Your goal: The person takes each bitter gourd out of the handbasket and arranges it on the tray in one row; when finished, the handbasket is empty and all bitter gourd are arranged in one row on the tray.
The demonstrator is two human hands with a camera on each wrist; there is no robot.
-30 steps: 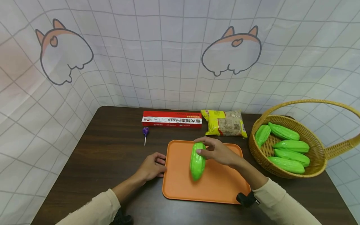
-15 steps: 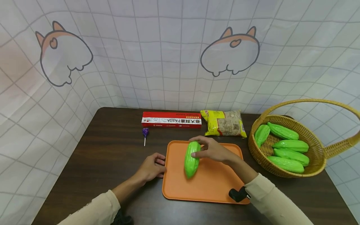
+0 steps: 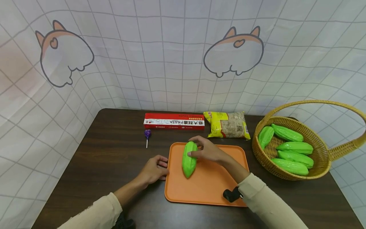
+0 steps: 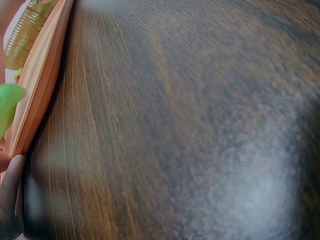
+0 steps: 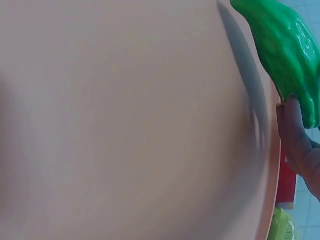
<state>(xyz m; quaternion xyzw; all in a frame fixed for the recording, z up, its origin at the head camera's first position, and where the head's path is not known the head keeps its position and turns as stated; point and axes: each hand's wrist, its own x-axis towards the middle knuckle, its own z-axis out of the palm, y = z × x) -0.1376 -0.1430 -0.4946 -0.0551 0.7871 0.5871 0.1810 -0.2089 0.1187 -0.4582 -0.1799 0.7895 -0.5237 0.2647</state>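
Note:
In the head view my right hand (image 3: pixel 206 150) holds a green bitter melon (image 3: pixel 188 163) by its upper part, thumb on its right side. The melon stands lengthwise, pointed end towards me, over the left half of an orange tray (image 3: pixel 211 195). Its shadow falls on the tray in the right wrist view, where my thumb presses the glossy green melon (image 5: pixel 287 50). My left hand (image 3: pixel 154 170) holds the tray's left rim, fingers bent. In the left wrist view a finger (image 4: pixel 11 192) lies against the tray's outer wall (image 4: pixel 42 85).
Several more bitter melons (image 3: pixel 294 148) lie in a wicker basket (image 3: pixel 258 156) with a tall handle at the right. Behind the tray are a red pasta box (image 3: pixel 174 121) and a yellow bag (image 3: pixel 227 124). A purple lollipop (image 3: pixel 147 134) lies left of them on the dark table (image 3: pixel 114 140).
My right hand has carried the bitter melon leftwards and slightly away from me, over the tray's left part. My left hand has stayed at the rim.

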